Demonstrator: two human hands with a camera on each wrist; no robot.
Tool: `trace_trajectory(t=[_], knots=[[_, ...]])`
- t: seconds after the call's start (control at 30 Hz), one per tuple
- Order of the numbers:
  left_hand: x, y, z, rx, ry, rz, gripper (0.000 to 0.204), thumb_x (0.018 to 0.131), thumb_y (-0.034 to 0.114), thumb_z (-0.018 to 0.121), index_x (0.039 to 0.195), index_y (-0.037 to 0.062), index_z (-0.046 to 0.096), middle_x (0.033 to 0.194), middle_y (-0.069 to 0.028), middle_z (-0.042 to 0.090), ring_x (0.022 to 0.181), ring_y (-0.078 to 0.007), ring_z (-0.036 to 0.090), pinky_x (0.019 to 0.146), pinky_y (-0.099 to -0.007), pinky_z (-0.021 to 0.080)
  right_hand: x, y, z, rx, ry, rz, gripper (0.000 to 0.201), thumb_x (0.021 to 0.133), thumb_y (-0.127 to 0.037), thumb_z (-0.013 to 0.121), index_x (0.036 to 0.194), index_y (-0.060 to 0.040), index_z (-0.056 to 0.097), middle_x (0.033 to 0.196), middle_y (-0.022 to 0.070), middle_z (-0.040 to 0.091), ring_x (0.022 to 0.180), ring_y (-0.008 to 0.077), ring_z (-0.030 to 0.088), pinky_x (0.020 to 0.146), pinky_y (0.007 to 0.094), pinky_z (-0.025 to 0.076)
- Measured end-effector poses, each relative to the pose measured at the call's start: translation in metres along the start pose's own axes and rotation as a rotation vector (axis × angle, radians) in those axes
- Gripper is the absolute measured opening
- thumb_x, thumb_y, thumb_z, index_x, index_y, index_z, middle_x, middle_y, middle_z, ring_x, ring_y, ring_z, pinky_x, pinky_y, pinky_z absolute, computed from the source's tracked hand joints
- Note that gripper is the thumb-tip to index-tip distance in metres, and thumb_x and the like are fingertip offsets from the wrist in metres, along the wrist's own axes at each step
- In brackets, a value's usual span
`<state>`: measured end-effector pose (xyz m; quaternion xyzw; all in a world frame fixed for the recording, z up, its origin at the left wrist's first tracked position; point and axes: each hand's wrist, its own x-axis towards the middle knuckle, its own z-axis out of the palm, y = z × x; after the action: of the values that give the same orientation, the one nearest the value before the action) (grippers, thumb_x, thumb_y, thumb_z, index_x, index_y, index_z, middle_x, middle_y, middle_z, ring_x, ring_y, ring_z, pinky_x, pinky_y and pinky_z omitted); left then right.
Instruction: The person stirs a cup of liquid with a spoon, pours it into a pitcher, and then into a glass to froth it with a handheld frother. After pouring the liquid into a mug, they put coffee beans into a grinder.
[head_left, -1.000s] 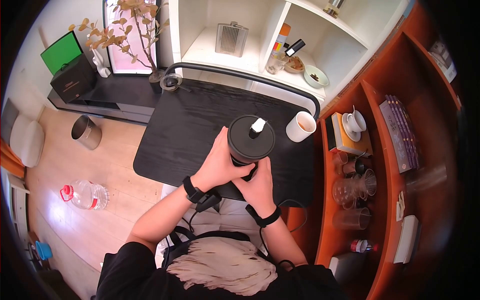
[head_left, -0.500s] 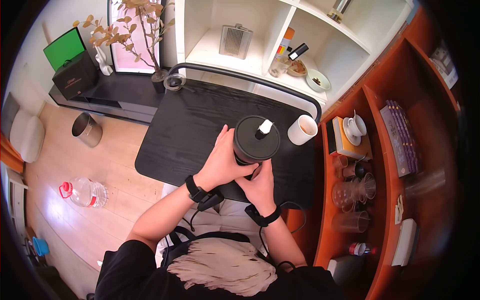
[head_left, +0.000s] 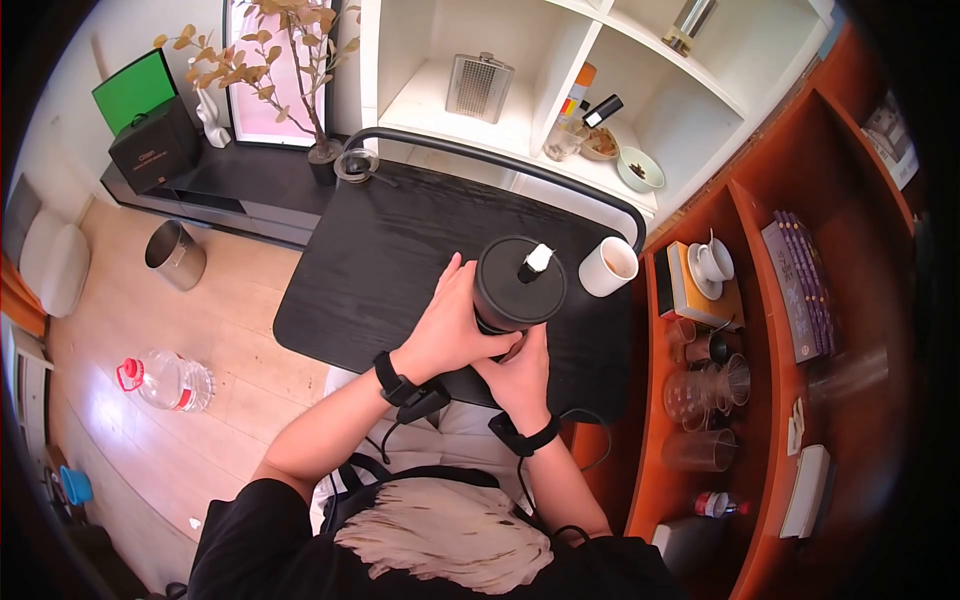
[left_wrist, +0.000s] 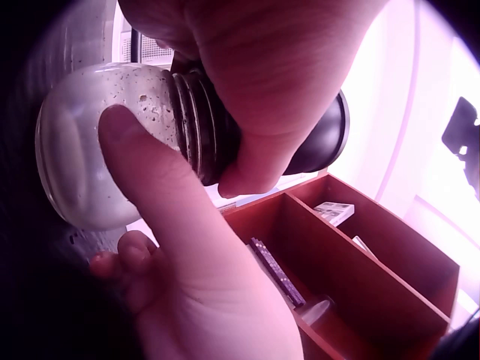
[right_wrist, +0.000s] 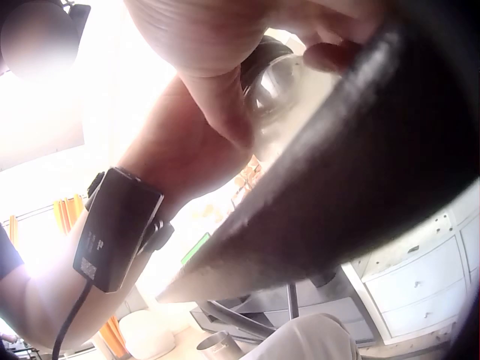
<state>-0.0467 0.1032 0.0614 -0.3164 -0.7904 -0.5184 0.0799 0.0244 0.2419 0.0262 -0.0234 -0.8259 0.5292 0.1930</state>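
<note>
Both hands hold a hand coffee grinder (head_left: pixel 520 285) close over the near side of the black table (head_left: pixel 390 255). It has a round black top with a white-tipped stub and a clear jar base (left_wrist: pixel 79 146), speckled inside near its threaded neck. My left hand (head_left: pixel 447 325) wraps the black upper body, its thumb lying across the front under the wide top. Lower down, my right hand (head_left: pixel 522 370) grips the jar, with its thumb (left_wrist: pixel 146 157) against the clear wall. The far fingers of both hands are hidden in the head view.
Behind the grinder to the right stands a white mug (head_left: pixel 608 266) with brown liquid. A small clear dish (head_left: pixel 357 166) sits at the table's far left corner, beside the black rail (head_left: pixel 500 155). Brown shelves (head_left: pixel 650 400) with glassware line the right. A water bottle (head_left: pixel 170 380) stands on the floor.
The head view has shifted slightly. The grinder has moved a little to the right with both hands, nearer the white mug. Both hands keep their hold.
</note>
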Motion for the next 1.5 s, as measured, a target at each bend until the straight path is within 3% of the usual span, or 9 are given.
trace_trajectory(t=[0.1, 0.2, 0.37, 0.43, 0.87, 0.93, 1.0, 1.37, 1.5], knots=[[0.001, 0.0, 0.002, -0.005, -0.003, 0.001, 0.079, 0.071, 0.03, 0.086, 0.133, -0.0046, 0.05, 0.118, -0.0173, 0.061, 0.124, -0.0352, 0.058, 0.127, -0.0529, 0.016, -0.001, -0.009, 0.0, -0.217, 0.088, -0.041, 0.078, 0.071, -0.006, 0.09, 0.136, -0.0019, 0.047, 0.131, 0.0128, 0.055, 0.117, 0.0208, 0.062, 0.092, 0.0353, 0.055], [0.001, -0.001, 0.0, -0.003, -0.005, 0.007, 0.079, 0.071, 0.03, 0.086, 0.133, -0.0045, 0.049, 0.118, -0.0174, 0.061, 0.124, -0.0352, 0.058, 0.127, -0.0528, 0.015, -0.001, 0.002, 0.0, 0.023, 0.024, 0.018, 0.079, 0.072, -0.006, 0.09, 0.138, -0.0023, 0.046, 0.133, 0.0128, 0.054, 0.12, 0.0211, 0.061, 0.095, 0.0352, 0.054], [0.001, 0.0, 0.0, -0.01, -0.008, 0.003, 0.08, 0.071, 0.031, 0.085, 0.133, -0.0046, 0.049, 0.119, -0.0179, 0.061, 0.125, -0.0354, 0.057, 0.127, -0.0528, 0.015, -0.002, -0.002, -0.001, -0.093, 0.06, 0.012, 0.083, 0.072, -0.003, 0.09, 0.141, -0.0026, 0.043, 0.136, 0.0124, 0.053, 0.122, 0.0211, 0.06, 0.097, 0.0346, 0.053], [0.0, 0.001, -0.001, -0.038, -0.025, -0.046, 0.08, 0.069, 0.026, 0.087, 0.139, 0.002, 0.055, 0.14, -0.0188, 0.058, 0.14, -0.0348, 0.047, 0.127, -0.0512, 0.017, -0.001, 0.002, 0.0, -0.025, 0.031, -0.004, 0.084, 0.072, -0.003, 0.09, 0.141, -0.0026, 0.043, 0.136, 0.0123, 0.053, 0.122, 0.0216, 0.061, 0.097, 0.0346, 0.053], [0.001, 0.004, -0.001, -0.019, -0.018, -0.058, 0.08, 0.068, 0.025, 0.087, 0.138, 0.0028, 0.056, 0.141, -0.0184, 0.056, 0.139, -0.0391, 0.045, 0.12, -0.047, 0.03, -0.002, 0.009, 0.004, -0.063, 0.065, -0.014, 0.083, 0.069, -0.005, 0.091, 0.139, -0.0019, 0.044, 0.134, 0.015, 0.054, 0.121, 0.0244, 0.061, 0.098, 0.0361, 0.052], [0.001, 0.003, -0.002, -0.047, -0.002, -0.023, 0.082, 0.071, 0.031, 0.085, 0.138, -0.0016, 0.05, 0.127, -0.0179, 0.06, 0.13, -0.0353, 0.055, 0.127, -0.0523, 0.016, -0.003, 0.01, 0.004, 0.052, 0.046, -0.043, 0.084, 0.068, -0.007, 0.091, 0.138, -0.0015, 0.045, 0.133, 0.0159, 0.054, 0.12, 0.0262, 0.061, 0.097, 0.0369, 0.052], [0.003, 0.007, -0.003, -0.062, 0.002, -0.042, 0.083, 0.071, 0.031, 0.085, 0.138, -0.0013, 0.05, 0.128, -0.018, 0.06, 0.13, -0.0354, 0.055, 0.127, -0.0523, 0.016, -0.003, -0.005, 0.002, -0.105, 0.067, 0.003, 0.101, 0.069, -0.015, 0.091, 0.152, -0.0038, 0.035, 0.132, 0.0183, 0.052, 0.122, 0.036, 0.057, 0.099, 0.0445, 0.051], [0.008, 0.013, -0.014, -0.107, 0.006, -0.112, 0.081, 0.071, 0.029, 0.083, 0.139, 0.0014, 0.05, 0.132, -0.0175, 0.061, 0.133, -0.0359, 0.053, 0.127, -0.0517, 0.015, -0.003, -0.015, 0.002, -0.235, 0.084, 0.015, 0.106, 0.07, -0.021, 0.092, 0.155, -0.0034, 0.032, 0.132, 0.019, 0.053, 0.124, 0.0356, 0.057, 0.099, 0.044, 0.051], [0.014, -0.002, -0.015, -0.236, -0.04, -0.177, 0.081, 0.069, 0.026, 0.086, 0.137, 0.0007, 0.051, 0.13, -0.0187, 0.063, 0.13, -0.0347, 0.056, 0.119, -0.0472, 0.033, -0.001, -0.014, 0.002, -0.21, 0.072, 0.018, 0.108, 0.072, -0.024, 0.093, 0.157, -0.0004, 0.029, 0.138, 0.0211, 0.051, 0.127, 0.0369, 0.056, 0.101, 0.0443, 0.051]])
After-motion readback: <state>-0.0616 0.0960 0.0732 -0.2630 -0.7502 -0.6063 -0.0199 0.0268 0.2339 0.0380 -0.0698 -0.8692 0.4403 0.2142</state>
